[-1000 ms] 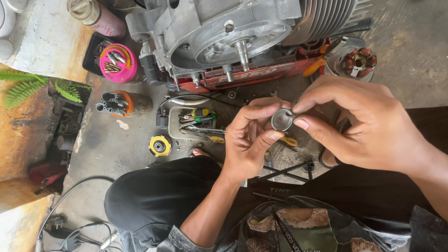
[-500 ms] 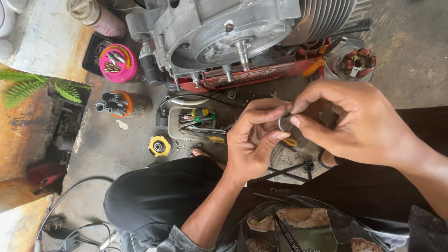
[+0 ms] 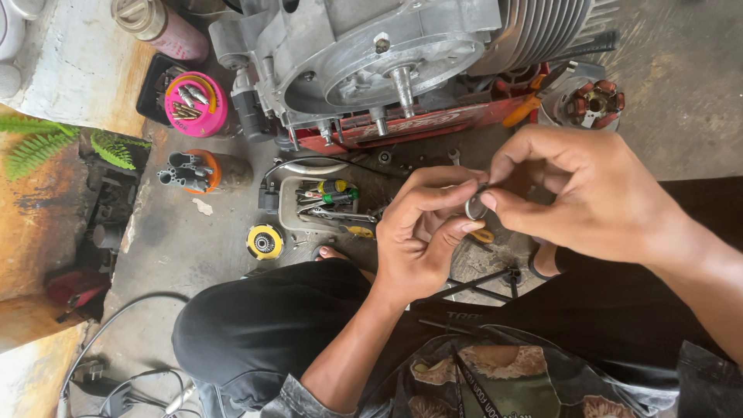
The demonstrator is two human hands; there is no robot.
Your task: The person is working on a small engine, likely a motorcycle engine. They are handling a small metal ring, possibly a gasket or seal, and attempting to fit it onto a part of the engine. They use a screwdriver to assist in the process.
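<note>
Lap: my knees in black trousers (image 3: pixel 271 325) fill the bottom of the view, bent up as I squat on the grey concrete floor (image 3: pixel 186 240).
Left hand: my left hand (image 3: pixel 422 236) is curled, thumb and forefinger closed on the near side of a small grey metal ring (image 3: pixel 475 207).
Right hand: my right hand (image 3: pixel 588 193) comes in from the right, its thumb and fingertips pinching the far side of the same ring, so both hands meet on it.
Ring: it sits between my fingertips, held above the floor and just in front of the tool tray; only part of its rim shows.
Under the hands: thin black metal rods (image 3: pixel 480 282) lie crossed on the floor below my wrists.
Just beyond: a grey metal tray holding screwdrivers with green and yellow handles (image 3: pixel 325 197) lies on the floor, left of my left hand.
Beside the tray: a small yellow and black round disc (image 3: pixel 265 241) lies near my left knee.
Further left: an orange cup packed with dark sockets (image 3: pixel 193 170) lies on its side, and a pink round tub of small metal bits (image 3: pixel 196 104) sits beyond it.
Far: a large grey cast-metal engine block with cooling fins (image 3: pixel 402 46) rests on a red base (image 3: pixel 418 128).
Far right: a round copper-wound coil plate (image 3: pixel 592 102) lies beside the engine.
</note>
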